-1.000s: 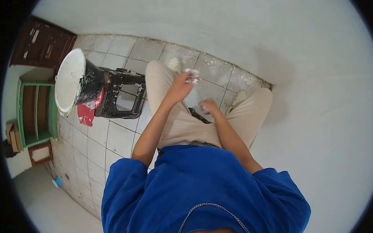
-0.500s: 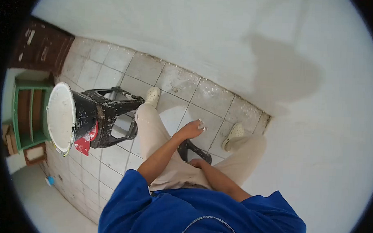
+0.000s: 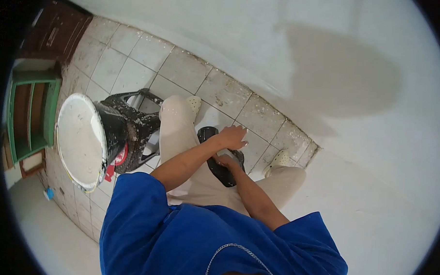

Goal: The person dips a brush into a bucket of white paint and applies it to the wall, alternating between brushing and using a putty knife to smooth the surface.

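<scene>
Between my knees is a black plastic frame (image 3: 221, 172) that looks like part of a stool; most of its shape is hidden. My right hand (image 3: 227, 161) has its fingers wrapped round its edge. Just above it, my left hand (image 3: 233, 136) reaches over the frame with fingers stretched out and white paint on the fingertips. I cannot see anything in it. To my left, a black bucket (image 3: 112, 133) with a paint-smeared white inside stands on a paint-spattered black stool (image 3: 143, 122). A red thing (image 3: 121, 156) shows beside the bucket.
A white wall (image 3: 354, 176) runs along the right, with a shadow on it. White paint spots mark the tiled floor (image 3: 183, 71). A green shelf (image 3: 49, 112) and a dark brown door (image 3: 56, 32) are at the far left.
The black frame has risen into fuller view between my knees, with my right hand on it. My left hand has moved slightly up, over the frame. My view has shifted, and the bucket appears larger.
</scene>
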Action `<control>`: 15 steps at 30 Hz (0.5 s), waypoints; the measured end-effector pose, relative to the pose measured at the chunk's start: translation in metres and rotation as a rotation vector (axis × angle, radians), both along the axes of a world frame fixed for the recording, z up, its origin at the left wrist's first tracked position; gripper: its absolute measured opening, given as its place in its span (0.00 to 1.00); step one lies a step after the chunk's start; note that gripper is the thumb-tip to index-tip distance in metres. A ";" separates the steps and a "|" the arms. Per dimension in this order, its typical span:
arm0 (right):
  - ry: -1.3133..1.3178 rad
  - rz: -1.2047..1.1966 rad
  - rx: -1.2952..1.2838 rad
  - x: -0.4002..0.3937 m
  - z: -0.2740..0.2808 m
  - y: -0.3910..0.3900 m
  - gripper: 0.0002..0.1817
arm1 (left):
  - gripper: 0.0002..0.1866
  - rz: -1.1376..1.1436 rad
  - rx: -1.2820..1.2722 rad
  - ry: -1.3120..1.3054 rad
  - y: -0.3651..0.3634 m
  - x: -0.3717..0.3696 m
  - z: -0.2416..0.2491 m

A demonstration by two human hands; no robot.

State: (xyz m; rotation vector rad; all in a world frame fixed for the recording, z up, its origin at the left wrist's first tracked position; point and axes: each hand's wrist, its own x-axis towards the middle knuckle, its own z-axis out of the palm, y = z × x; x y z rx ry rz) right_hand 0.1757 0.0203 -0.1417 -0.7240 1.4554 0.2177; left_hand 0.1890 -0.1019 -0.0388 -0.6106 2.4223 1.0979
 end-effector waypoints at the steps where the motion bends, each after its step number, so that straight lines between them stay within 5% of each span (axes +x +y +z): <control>1: 0.012 -0.043 -0.017 0.004 -0.006 0.004 0.48 | 0.29 -0.014 -0.011 0.002 -0.001 -0.001 0.004; 8: 0.065 -0.108 -0.065 0.009 0.003 0.012 0.51 | 0.26 -0.019 -0.075 0.324 0.006 0.007 -0.040; 13: 0.286 -0.108 -0.492 0.002 0.007 0.044 0.32 | 0.15 0.210 0.190 0.399 0.008 -0.011 -0.012; 15: 0.377 -0.381 -0.623 -0.012 -0.003 0.057 0.30 | 0.13 0.252 0.201 0.382 0.013 -0.018 -0.002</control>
